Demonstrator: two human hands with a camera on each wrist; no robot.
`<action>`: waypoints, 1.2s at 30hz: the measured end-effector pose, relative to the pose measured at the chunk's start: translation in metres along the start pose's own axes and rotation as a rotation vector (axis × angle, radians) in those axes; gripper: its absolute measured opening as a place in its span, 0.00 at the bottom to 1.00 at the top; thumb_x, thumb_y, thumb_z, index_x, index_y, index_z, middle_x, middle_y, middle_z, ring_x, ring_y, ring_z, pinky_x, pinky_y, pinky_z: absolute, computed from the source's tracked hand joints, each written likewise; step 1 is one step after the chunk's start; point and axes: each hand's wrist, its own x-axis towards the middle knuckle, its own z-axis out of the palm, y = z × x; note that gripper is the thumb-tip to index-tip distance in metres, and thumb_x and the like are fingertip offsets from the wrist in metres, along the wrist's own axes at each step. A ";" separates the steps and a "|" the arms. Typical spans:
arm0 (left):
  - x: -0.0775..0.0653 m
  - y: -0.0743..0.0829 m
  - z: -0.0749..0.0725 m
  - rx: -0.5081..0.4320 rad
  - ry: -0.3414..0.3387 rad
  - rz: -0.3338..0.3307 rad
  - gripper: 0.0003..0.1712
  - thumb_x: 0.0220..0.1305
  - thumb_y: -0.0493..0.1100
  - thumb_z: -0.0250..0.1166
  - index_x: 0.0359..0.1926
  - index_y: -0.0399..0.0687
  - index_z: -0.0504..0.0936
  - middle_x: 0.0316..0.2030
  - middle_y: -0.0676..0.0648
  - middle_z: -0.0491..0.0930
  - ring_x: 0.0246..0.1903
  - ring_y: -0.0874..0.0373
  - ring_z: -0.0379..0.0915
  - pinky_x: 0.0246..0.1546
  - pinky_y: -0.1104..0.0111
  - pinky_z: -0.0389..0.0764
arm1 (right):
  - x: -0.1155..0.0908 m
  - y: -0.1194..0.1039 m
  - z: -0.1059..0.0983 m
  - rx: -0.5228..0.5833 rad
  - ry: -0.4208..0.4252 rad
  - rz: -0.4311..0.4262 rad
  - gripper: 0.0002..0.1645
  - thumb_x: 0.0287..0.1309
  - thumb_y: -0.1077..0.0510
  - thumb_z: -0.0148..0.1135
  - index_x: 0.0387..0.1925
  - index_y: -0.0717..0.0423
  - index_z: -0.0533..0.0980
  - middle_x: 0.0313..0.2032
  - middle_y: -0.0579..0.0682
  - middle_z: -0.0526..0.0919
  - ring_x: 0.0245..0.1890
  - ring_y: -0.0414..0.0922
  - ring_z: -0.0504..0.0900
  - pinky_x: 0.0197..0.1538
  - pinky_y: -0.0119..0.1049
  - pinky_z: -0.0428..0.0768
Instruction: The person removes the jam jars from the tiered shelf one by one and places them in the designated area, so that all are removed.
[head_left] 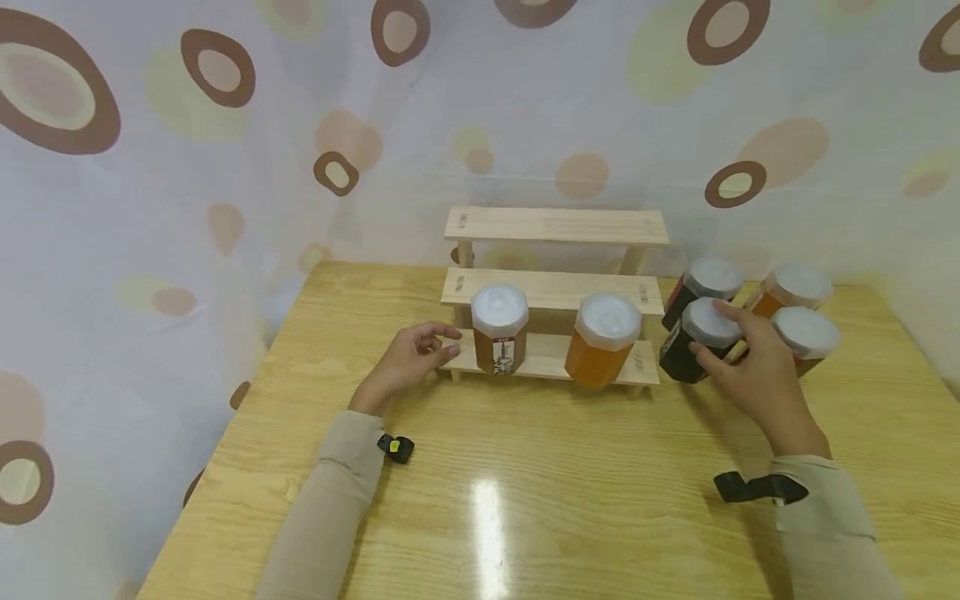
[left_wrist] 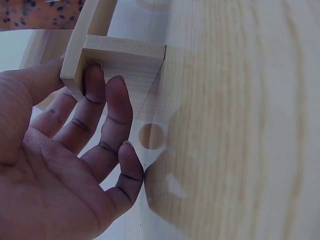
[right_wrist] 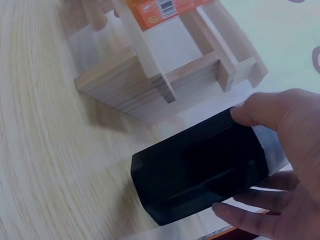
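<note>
A three-step wooden shelf [head_left: 555, 290] stands at the back of the table. At the left end of its lowest step is my left hand [head_left: 408, 362]; in the left wrist view the thumb and curled fingers grip the board's end [left_wrist: 75, 67]. My right hand [head_left: 765, 375] grips a dark jar [head_left: 686, 350] near its white lid, right of the shelf. In the right wrist view the thumb lies on one side of this jar, fingers on the other. A brown jar with a label [head_left: 498, 329] and an amber jar [head_left: 600, 342] stand on the lowest step.
Behind the gripped jar stands another dark jar [head_left: 705, 287]. An orange jar [head_left: 787, 287] and one more white-lidded jar [head_left: 806, 333] are to its right. The wooden table [head_left: 405, 517] runs back to a patterned cloth [head_left: 262, 167] hanging behind and at the left.
</note>
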 end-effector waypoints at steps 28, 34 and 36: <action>0.001 -0.005 0.001 0.004 0.000 0.039 0.15 0.74 0.42 0.66 0.58 0.41 0.82 0.29 0.47 0.76 0.26 0.56 0.65 0.33 0.64 0.69 | 0.016 -0.018 -0.031 -0.034 0.125 -0.081 0.41 0.52 0.62 0.81 0.66 0.64 0.74 0.39 0.60 0.75 0.43 0.53 0.71 0.43 0.24 0.66; 0.001 -0.004 0.001 0.013 -0.001 0.045 0.16 0.74 0.42 0.66 0.58 0.41 0.82 0.29 0.47 0.76 0.27 0.55 0.67 0.35 0.63 0.70 | 0.013 -0.025 -0.033 0.064 0.109 -0.101 0.43 0.51 0.65 0.81 0.69 0.59 0.74 0.47 0.54 0.75 0.29 0.33 0.72 0.33 0.15 0.69; 0.001 -0.004 0.001 0.014 0.000 0.046 0.16 0.74 0.42 0.66 0.58 0.41 0.82 0.29 0.47 0.76 0.28 0.55 0.68 0.36 0.62 0.71 | 0.012 -0.027 -0.031 0.118 0.102 -0.108 0.44 0.50 0.66 0.81 0.69 0.55 0.74 0.53 0.54 0.75 0.29 0.29 0.73 0.33 0.15 0.71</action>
